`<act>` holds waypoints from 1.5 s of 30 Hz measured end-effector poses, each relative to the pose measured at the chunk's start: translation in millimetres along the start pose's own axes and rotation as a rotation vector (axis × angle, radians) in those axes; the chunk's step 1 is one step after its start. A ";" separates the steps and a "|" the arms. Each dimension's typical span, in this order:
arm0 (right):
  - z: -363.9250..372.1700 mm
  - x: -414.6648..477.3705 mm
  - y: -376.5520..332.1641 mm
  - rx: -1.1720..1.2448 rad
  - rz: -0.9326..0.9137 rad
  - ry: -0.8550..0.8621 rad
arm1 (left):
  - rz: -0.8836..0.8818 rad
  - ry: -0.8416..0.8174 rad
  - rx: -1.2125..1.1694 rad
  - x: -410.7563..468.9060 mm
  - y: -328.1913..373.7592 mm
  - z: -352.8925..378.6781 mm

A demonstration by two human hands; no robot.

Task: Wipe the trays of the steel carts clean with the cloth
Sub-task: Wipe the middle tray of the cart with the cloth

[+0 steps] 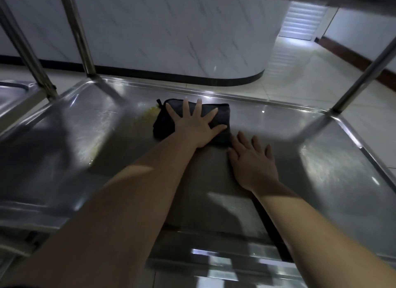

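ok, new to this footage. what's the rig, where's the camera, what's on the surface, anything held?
No robot here: a person wears one wide-angle camera on the head, looking down at their own two hands. The surface is a lower tray of a steel cart, with upright posts at its corners. A dark folded cloth lies on it. The left hand presses flat on the cloth, fingers spread; the right hand rests flat on the bare tray beside it. Nothing is gripped. A yellowish smear shows on the tray left of the cloth. Part of a second cart's tray is at the left edge.
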State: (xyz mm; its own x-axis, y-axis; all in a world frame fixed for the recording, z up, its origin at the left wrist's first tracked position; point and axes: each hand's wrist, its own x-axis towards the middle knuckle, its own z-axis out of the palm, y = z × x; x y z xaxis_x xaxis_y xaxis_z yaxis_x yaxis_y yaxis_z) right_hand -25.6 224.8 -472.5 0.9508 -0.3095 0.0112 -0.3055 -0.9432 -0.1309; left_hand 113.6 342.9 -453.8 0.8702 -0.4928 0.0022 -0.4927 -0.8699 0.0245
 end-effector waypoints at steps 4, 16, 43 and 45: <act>0.0 -4.0 -1.4 -0.011 -0.005 0.012 | -0.002 -0.048 -0.054 -22.6 0.2 5.0; 2.8 -1.7 -3.9 -0.016 -0.013 0.018 | -0.036 -0.244 -0.125 31.0 -2.3 -13.1; -8.3 -6.4 -5.4 0.076 -0.002 0.007 | -0.077 -0.263 -0.097 -93.4 -25.8 -8.6; -13.2 -9.2 -7.4 0.072 -0.014 -0.018 | -0.087 -0.303 -0.082 -121.9 -27.4 -9.4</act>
State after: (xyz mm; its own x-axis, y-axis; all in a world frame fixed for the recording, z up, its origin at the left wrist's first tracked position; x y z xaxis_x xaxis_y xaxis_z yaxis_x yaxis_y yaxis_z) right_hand -32.8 233.1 -458.6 0.9559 -0.2937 -0.0047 -0.2885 -0.9359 -0.2022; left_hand 21.1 427.0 -445.3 0.8600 -0.4120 -0.3011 -0.4037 -0.9102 0.0924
